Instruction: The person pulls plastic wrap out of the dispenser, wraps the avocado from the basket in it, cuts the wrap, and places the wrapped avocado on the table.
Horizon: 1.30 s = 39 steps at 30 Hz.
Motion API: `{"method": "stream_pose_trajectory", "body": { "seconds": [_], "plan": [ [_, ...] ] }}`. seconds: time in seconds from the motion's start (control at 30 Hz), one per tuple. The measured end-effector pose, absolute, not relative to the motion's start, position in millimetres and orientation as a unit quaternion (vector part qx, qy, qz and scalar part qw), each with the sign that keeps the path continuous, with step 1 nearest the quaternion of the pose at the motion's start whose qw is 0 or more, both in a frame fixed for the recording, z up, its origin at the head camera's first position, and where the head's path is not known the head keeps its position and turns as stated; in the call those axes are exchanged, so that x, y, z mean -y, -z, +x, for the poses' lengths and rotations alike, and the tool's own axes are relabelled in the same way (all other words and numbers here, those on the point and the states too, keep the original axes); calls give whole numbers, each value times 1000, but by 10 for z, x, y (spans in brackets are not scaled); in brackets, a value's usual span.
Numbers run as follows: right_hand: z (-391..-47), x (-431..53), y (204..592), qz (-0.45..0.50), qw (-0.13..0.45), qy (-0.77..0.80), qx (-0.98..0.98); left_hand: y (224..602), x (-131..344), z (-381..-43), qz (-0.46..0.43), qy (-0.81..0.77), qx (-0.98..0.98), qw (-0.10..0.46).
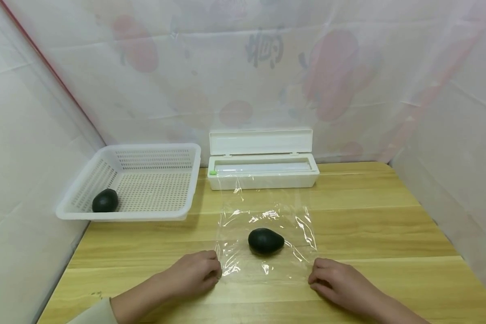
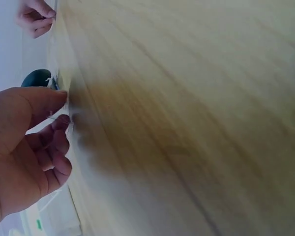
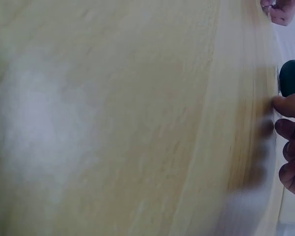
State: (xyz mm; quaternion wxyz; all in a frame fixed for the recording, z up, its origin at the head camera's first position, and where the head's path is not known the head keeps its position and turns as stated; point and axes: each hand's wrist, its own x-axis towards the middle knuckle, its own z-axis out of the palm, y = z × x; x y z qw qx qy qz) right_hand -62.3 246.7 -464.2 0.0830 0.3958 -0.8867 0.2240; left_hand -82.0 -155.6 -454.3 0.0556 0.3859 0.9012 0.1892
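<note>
A sheet of clear plastic wrap stretches over the wooden table from a white wrap dispenser box, whose lid stands up at the back. On the sheet lies a dark green avocado, its narrow end to the right. My left hand pinches the near left corner of the wrap; in the left wrist view a thin fold of film shows between the thumb and index finger. At the near right corner, my right hand pinches the film with curled fingers. Neither hand touches the avocado.
To the back left stands a white perforated basket with a second avocado in its near left corner. The dispenser has a small green slider at its left end. Fabric walls enclose the table behind and at both sides.
</note>
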Motion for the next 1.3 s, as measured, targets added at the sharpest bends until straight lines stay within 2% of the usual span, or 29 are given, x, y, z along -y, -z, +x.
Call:
{"method": "stream_pose_trajectory", "body": {
  "seconds": [0.17, 0.43, 0.57, 0.67, 0.93, 1.3],
  "plan": [
    [-668, -2469, 4577, 368, 45, -300, 879, 4524, 1536, -862, 387, -212, -898, 14],
    [-854, -2483, 4435, 355, -3, -398, 846, 4425, 1547, -996, 427, -261, -856, -128],
    [-961, -2503, 4368, 319, -48, -426, 845, 4401, 1550, -1076, 432, -286, -841, -154],
    [-1057, -2532, 4339, 281, -89, -439, 848, 4390, 1555, -1113, 417, -296, -848, -141],
    [-1378, -2525, 4398, 234, -158, -451, 847, 4378, 1533, -1187, 337, -319, -884, -59],
    [-1601, -2406, 4529, 200, -186, -437, 857, 4432, 1450, -1318, 253, -318, -913, 30]
  ]
}}
